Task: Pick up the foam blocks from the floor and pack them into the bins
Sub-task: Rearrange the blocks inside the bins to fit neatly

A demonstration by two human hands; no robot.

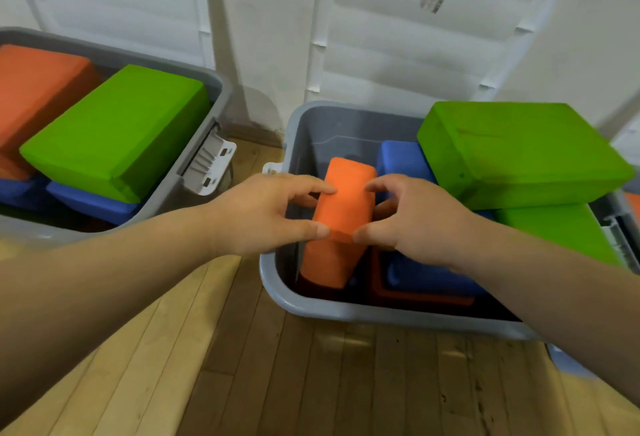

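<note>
CAM head, wide-angle, worn by the person | LOOKS forward and down over the wooden floor (277, 383) toward the white wall (263, 20) | RANGE near, bins just below | CENTRE orange foam block (341, 203) in right grey bin (273, 280) | LEFT EDGE left grey bin (162, 200) cropped

The left hand (263, 214) and the right hand (412, 224) are both bare. Back from the fingers (311, 188), each arm is uncovered as far as the edge of the view. The left forearm (104, 290) and the right forearm (554, 283) look broader the farther they lie from the fingertips. The nails (322, 230) that show on the thumbs (301, 229) are cut short, ending level with the fingertips. Blur softens the finer detail.
</note>
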